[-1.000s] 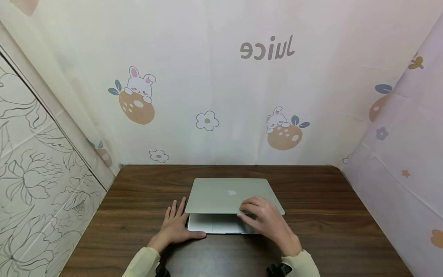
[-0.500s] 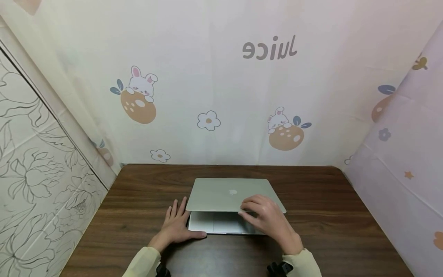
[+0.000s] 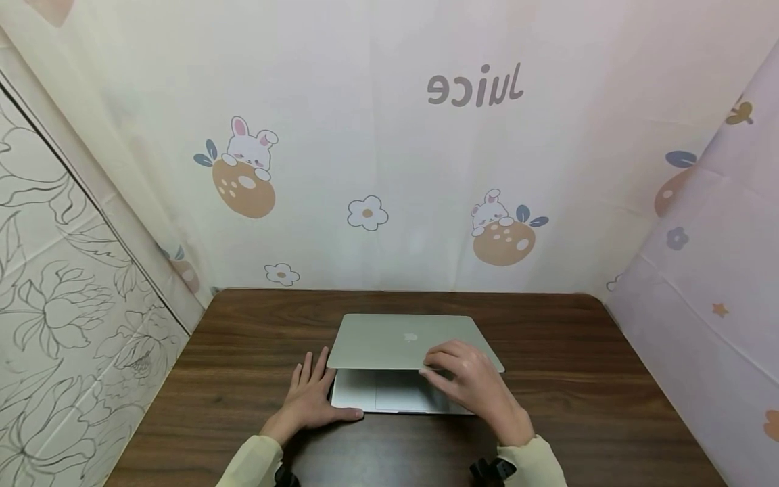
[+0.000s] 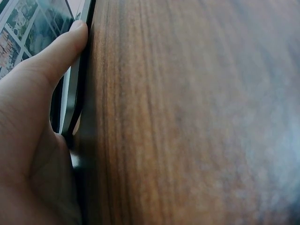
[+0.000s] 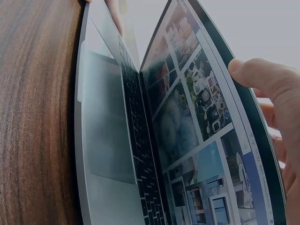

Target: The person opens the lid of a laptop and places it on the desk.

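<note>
A silver laptop stands partly opened on the table, its lid tilted over the base. With thumb and fingers my right hand pinches the lid's front edge, right of the middle. In the right wrist view the thumb lies on the black bezel of the lit screen, with the other fingers behind the lid. My left hand is spread at the base's front left corner, straight fingers along the left side. Its thumb rests on the front edge. Keyboard and trackpad show below the screen.
The dark wooden table extends around the laptop on all sides. A printed curtain hangs behind its far edge. Another curtain is at the right, and a flower-patterned panel stands at the left.
My right hand has raised the front edge of the laptop lid slightly, and the gap above the base is wider. My left hand has stayed at the corner.
</note>
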Demonstrator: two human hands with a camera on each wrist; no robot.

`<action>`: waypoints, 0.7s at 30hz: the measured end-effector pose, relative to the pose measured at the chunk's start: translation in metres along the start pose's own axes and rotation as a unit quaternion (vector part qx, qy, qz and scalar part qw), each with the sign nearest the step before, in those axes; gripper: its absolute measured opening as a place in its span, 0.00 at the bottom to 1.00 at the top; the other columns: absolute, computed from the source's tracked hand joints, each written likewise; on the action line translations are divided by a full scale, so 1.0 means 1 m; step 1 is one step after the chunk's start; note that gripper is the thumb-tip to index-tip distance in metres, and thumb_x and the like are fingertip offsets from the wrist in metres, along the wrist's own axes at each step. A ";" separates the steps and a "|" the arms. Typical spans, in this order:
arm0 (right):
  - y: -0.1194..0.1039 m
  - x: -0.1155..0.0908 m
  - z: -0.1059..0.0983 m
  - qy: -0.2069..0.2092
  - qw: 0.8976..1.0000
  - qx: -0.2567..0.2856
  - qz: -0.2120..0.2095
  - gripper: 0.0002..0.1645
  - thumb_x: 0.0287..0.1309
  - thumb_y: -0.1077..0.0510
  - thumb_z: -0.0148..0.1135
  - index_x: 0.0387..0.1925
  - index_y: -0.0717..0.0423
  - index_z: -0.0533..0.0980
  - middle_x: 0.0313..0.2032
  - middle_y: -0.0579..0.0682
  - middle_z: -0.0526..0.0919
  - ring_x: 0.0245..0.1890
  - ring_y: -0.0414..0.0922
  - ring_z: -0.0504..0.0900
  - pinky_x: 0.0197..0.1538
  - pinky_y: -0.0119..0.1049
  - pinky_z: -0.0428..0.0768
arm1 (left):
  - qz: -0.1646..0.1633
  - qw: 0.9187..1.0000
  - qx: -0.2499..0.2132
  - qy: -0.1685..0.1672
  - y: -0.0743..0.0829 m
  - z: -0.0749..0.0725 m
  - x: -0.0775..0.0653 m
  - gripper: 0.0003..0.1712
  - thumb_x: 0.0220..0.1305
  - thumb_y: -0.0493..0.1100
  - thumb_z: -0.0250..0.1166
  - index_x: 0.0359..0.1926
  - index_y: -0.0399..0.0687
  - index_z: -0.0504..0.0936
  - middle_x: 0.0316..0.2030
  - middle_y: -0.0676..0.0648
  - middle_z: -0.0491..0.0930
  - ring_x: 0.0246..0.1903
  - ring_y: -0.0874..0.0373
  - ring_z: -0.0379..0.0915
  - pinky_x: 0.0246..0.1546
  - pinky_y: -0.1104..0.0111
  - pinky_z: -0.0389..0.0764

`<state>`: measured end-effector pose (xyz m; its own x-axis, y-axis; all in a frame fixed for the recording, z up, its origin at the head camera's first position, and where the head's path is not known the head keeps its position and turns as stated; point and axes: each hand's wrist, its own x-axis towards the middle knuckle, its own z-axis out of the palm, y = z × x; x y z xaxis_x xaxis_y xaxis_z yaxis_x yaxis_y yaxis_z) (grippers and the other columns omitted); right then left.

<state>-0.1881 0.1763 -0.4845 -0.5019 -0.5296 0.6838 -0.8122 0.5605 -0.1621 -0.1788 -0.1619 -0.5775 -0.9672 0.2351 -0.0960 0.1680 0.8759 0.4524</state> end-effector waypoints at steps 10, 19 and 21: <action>0.000 0.002 -0.001 0.000 1.000 -0.001 -0.001 0.08 0.52 0.56 0.80 0.34 0.47 0.88 0.36 0.42 0.88 0.37 0.40 0.87 0.39 0.38 0.85 | -0.001 1.000 -0.005 -0.015 0.005 -0.006 -0.002 0.76 0.39 0.89 0.65 0.80 0.47 0.61 0.83 0.42 0.37 0.81 0.35 0.25 0.77 0.39 0.32; -0.001 0.003 -0.002 -0.001 1.000 -0.001 0.003 0.08 0.52 0.55 0.80 0.34 0.48 0.88 0.36 0.42 0.89 0.37 0.41 0.87 0.39 0.39 0.85 | -0.001 1.000 0.001 -0.025 0.011 -0.016 -0.006 0.73 0.41 0.85 0.68 0.78 0.43 0.63 0.83 0.39 0.40 0.80 0.32 0.29 0.76 0.36 0.37; -0.001 0.004 -0.002 -0.001 1.000 -0.002 0.004 0.07 0.53 0.55 0.80 0.34 0.47 0.88 0.36 0.42 0.89 0.38 0.41 0.87 0.39 0.38 0.86 | -0.001 1.000 0.002 -0.024 0.011 -0.016 -0.006 0.73 0.42 0.86 0.67 0.78 0.43 0.62 0.83 0.39 0.40 0.81 0.32 0.29 0.77 0.36 0.37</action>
<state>-0.1887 0.1752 -0.4805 -0.5085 -0.5270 0.6810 -0.8071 0.5673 -0.1636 -0.1736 -0.1602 -0.5579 -0.9571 0.2538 -0.1401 0.1673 0.8782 0.4481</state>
